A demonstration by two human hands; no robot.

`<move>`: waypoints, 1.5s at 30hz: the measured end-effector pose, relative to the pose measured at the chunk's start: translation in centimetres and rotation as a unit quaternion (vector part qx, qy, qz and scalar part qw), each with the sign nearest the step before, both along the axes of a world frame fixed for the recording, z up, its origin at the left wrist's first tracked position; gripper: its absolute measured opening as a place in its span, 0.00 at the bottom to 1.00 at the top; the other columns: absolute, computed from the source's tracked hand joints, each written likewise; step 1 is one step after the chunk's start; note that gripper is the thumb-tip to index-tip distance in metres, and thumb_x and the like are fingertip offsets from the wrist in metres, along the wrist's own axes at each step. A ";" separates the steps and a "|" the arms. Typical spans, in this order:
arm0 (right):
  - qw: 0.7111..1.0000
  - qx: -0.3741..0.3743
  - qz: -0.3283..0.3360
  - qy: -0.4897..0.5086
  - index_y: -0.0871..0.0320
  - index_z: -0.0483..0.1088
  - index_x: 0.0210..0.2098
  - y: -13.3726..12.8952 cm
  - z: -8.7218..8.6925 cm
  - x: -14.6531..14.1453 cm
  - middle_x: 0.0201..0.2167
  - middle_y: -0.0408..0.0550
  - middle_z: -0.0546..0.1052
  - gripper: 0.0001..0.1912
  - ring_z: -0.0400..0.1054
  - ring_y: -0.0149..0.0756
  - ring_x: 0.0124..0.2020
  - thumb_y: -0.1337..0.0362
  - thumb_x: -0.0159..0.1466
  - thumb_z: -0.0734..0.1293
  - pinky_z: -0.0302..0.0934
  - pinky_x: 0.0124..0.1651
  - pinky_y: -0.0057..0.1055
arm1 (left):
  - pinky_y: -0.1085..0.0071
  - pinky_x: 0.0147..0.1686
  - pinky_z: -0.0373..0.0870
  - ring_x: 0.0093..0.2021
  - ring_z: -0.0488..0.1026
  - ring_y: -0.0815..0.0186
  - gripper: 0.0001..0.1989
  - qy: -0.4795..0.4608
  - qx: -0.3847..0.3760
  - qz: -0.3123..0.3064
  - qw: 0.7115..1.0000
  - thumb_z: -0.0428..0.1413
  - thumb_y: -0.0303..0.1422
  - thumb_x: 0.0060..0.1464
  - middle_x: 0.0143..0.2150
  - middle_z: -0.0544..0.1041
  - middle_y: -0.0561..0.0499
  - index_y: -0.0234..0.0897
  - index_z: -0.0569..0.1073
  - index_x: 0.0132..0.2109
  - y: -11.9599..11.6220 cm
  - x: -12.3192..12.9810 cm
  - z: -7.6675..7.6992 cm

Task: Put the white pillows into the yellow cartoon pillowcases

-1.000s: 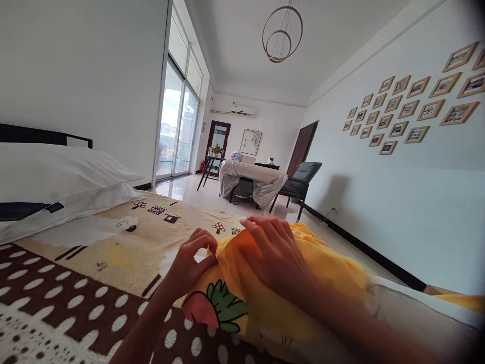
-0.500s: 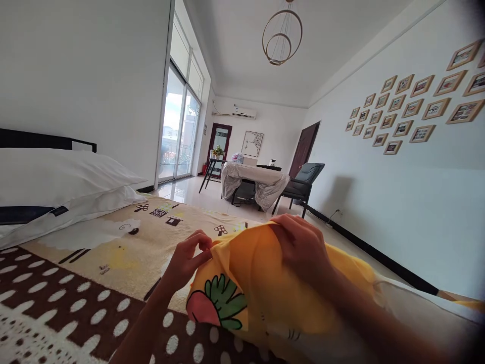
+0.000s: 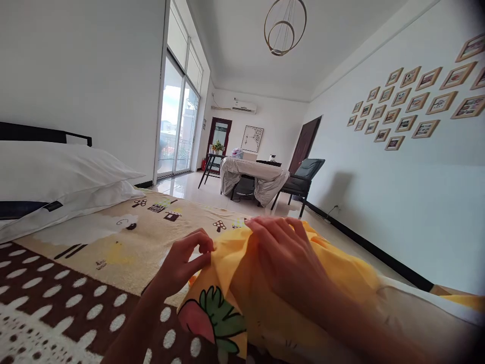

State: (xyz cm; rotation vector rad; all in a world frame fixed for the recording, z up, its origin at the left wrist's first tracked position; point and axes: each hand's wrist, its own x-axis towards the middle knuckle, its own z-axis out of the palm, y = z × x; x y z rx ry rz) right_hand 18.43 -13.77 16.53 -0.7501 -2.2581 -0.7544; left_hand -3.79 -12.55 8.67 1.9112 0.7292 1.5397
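Note:
A yellow cloth with a printed pink fruit and green leaves lies bunched over the bed, running off to the lower right, where a whitish part shows. My left hand pinches its left edge between thumb and fingers. Over the upper edge of the cloth lies my right hand, its fingers bent down around the fabric and the thumb hidden. Beneath is a beige and brown patterned blanket.
White pillows rest at the left by a black headboard. Beyond the bed stand a covered table, a black chair and a stool with a plant. Framed pictures hang on the right wall.
My right hand has moved left along the cloth's upper edge, closer to my left hand. The cloth between them is more bunched, and its printed corner hangs lower.

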 end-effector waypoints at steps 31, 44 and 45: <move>0.987 0.103 0.117 -0.037 0.58 0.61 0.22 1.3 -2.2 -2.4 0.21 0.43 0.63 0.14 0.53 0.32 0.26 0.72 0.64 0.57 0.47 0.35 0.32 | 0.73 0.38 0.67 0.35 0.71 0.68 0.04 -0.015 0.027 0.124 0.992 0.55 0.33 0.57 0.34 0.75 0.51 0.38 0.68 0.36 -1.8 2.3 0.1; 0.998 0.024 0.051 -0.001 0.57 0.59 0.21 2.1 -1.6 -1.7 0.15 0.38 0.62 0.13 0.49 0.28 0.18 0.72 0.62 0.58 0.40 0.27 0.29 | 0.67 0.45 0.68 0.44 0.70 0.62 0.06 0.111 0.216 0.164 0.956 0.56 0.28 0.55 0.42 0.75 0.46 0.38 0.74 0.41 -0.1 2.5 -0.6; 0.998 0.028 0.048 -0.002 0.57 0.60 0.22 2.1 -1.5 -1.8 0.15 0.39 0.63 0.13 0.49 0.28 0.18 0.72 0.62 0.58 0.41 0.27 0.29 | 0.68 0.43 0.67 0.42 0.69 0.63 0.06 0.112 0.234 0.176 0.950 0.55 0.27 0.55 0.40 0.74 0.46 0.38 0.73 0.40 -0.2 2.8 -0.6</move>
